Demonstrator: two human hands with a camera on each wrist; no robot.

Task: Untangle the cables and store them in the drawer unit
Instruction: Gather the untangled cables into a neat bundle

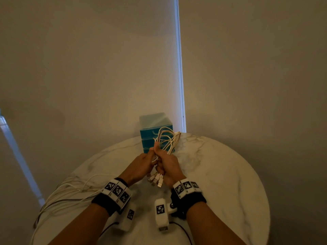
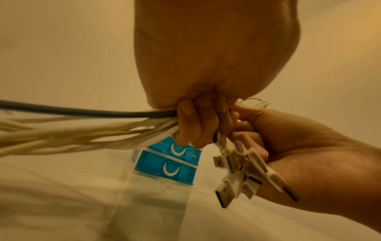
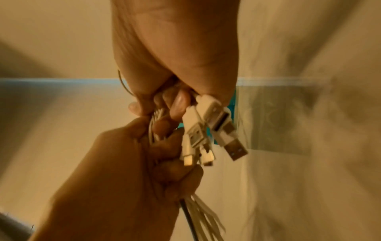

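Both hands hold one bundle of white cables (image 1: 167,139) above a round marble table (image 1: 221,174). My right hand (image 1: 168,165) grips the bundle, with loops rising above the fist and several USB plugs (image 1: 157,180) hanging below it. My left hand (image 1: 144,162) grips the same cables beside it; their long strands (image 1: 74,190) and one dark cable (image 2: 62,110) trail off to the left over the table. The plugs (image 3: 216,128) show close up in the right wrist view. The blue drawer unit (image 1: 155,131) stands just behind the hands, its drawers (image 2: 167,168) closed.
The table's far edge meets a beige wall (image 1: 88,68). A bright vertical window strip (image 1: 180,68) runs down behind the drawer unit. Loose cable strands spill over the table's left edge (image 1: 40,214). Bare marble lies to the right of the hands.
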